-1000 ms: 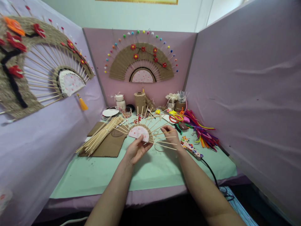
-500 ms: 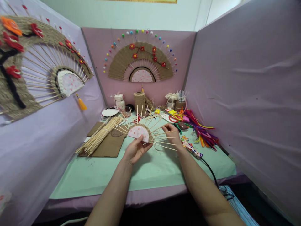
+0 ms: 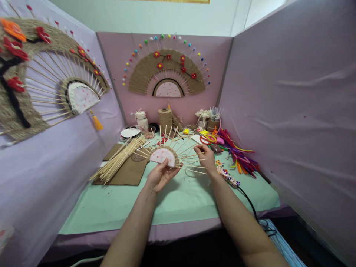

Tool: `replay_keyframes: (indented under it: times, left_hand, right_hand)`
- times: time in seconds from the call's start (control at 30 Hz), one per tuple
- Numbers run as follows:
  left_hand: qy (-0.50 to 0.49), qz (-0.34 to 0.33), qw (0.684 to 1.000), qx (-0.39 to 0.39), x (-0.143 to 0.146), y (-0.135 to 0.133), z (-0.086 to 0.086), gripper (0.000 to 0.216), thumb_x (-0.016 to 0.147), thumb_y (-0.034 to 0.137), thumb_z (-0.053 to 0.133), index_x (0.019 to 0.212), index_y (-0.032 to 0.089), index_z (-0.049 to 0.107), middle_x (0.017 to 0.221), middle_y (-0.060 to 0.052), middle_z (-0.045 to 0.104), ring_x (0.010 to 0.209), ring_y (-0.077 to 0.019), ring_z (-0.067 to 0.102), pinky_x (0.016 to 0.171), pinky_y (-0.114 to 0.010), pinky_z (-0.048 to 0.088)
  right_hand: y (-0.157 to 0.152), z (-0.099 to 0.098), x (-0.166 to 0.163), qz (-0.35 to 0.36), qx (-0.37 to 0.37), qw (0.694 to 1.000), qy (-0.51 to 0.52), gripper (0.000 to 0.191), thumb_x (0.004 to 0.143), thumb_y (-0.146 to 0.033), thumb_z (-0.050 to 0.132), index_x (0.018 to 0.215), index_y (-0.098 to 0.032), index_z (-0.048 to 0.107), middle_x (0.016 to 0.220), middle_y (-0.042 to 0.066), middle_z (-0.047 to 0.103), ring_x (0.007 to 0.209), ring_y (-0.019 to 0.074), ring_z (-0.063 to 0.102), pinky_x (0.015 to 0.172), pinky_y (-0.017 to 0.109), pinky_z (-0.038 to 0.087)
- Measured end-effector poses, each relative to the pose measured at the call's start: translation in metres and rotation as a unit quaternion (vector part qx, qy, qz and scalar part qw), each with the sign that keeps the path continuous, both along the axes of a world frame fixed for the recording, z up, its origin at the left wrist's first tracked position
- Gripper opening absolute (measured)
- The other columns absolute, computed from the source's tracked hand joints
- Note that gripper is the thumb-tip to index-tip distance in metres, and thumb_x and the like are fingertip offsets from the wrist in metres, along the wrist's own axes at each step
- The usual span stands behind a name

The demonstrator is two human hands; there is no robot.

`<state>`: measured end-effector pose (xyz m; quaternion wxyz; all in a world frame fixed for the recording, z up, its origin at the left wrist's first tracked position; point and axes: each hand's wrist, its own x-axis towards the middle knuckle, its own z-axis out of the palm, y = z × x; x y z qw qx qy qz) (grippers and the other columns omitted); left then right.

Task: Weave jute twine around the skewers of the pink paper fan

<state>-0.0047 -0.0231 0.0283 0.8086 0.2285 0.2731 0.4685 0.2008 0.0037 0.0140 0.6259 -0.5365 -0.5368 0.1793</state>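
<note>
My left hand (image 3: pixel 164 174) grips a half-round fan frame (image 3: pixel 161 156) by its lower edge, thumb on the front and fingers behind. White cloth with pink-red spots covers its middle, and a band of twine (image 3: pixel 175 155) curves around that. Thin wooden sticks (image 3: pixel 191 170) fan outward from the band. At the right-hand sticks, my right hand (image 3: pixel 205 155) has its fingertips pinched together; whether they hold a stick or a strand of twine is too fine to tell. A thin loose loop of twine (image 3: pixel 190 175) shows below the sticks, near the green tabletop.
A bundle of wooden sticks (image 3: pixel 118 161) lies on brown cardboard (image 3: pixel 133 174) at left. A patterned glue gun (image 3: pixel 228 176) with a black cord, fuzzy craft stems (image 3: pixel 241 155) and scissors (image 3: pixel 205 139) lie at right. Behind stands a twine spool (image 3: pixel 165 119). Finished fans (image 3: pixel 167 70) hang on the partitions.
The fan frame has shifted slightly left and up in my left hand. My right hand has moved a little up and right, its fingertips still pinched.
</note>
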Motion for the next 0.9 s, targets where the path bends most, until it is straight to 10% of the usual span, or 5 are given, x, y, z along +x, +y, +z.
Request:
replay_keyframes:
  times: [0.67,0.9]
  left_hand:
    - [-0.057,0.168,0.984,0.010,-0.006,0.008,0.003,0.011,0.084,0.016,0.052,0.093,0.013,0.057,0.082,-0.008,0.070,0.080,-0.0199,0.068,0.077,-0.035,0.055]
    - [-0.020,0.119,0.993,0.011,-0.005,0.006,-0.001,0.016,0.084,0.016,0.052,0.099,0.013,0.055,0.086,-0.011,0.069,0.082,-0.0212,0.068,0.077,-0.037,0.055]
  right_hand:
    - [-0.010,0.009,0.012,0.228,-0.041,0.969,0.084,0.026,0.073,-0.043,0.061,0.074,-0.018,0.057,0.060,-0.003,0.043,0.056,0.0098,0.038,0.052,0.023,0.033]
    - [-0.004,0.006,0.012,0.173,-0.019,0.977,0.120,0.028,0.071,-0.045,0.062,0.078,-0.019,0.057,0.062,-0.003,0.046,0.053,0.0089,0.038,0.049,0.022,0.034]
